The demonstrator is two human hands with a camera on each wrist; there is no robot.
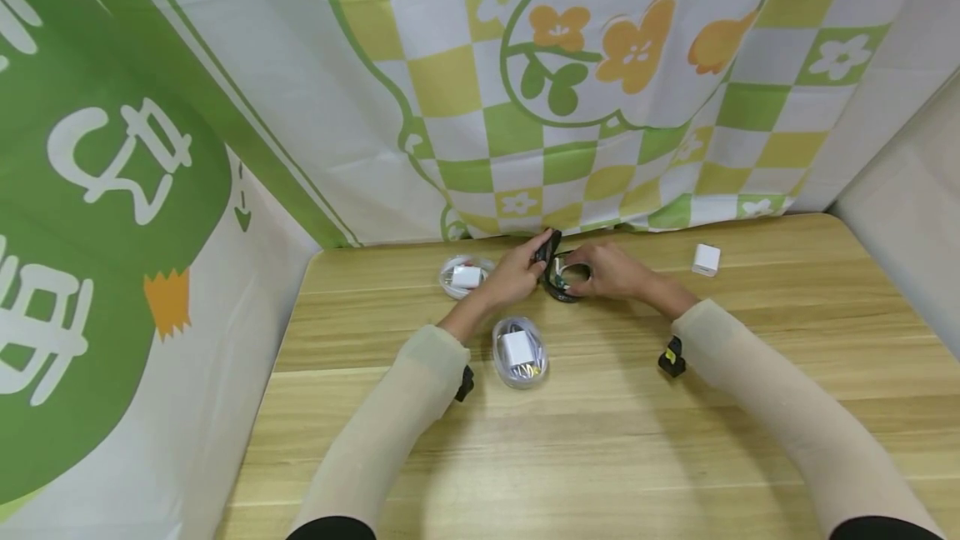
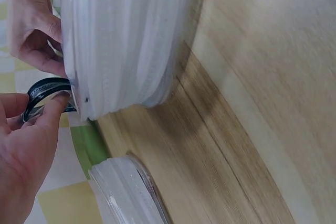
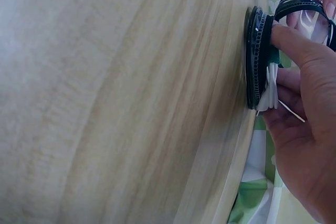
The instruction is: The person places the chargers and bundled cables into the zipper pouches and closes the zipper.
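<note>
A round clear zip case with a black rim (image 1: 561, 290) lies unzipped near the table's back edge. My left hand (image 1: 516, 272) pinches its raised lid (image 3: 299, 4) by the black edge. In the right wrist view a bundled white cable (image 3: 272, 87) with a dark green part sits against the case's lower half. My right hand (image 1: 609, 270) holds this cable at the case, thumb side above and curled fingers below. The fingertips are partly hidden in the head view. Just left of my left hand is a white-zipped clear case (image 1: 456, 286); another oval clear case (image 1: 520, 382) stands nearer me.
Both white-zipped cases contain a white charger block and cables. A separate white charger block (image 1: 706, 259) rests on the wooden table (image 1: 615, 457) to the right. Behind the table hangs a checked, flower-printed cloth (image 1: 517, 140), its lower edge meeting the tabletop.
</note>
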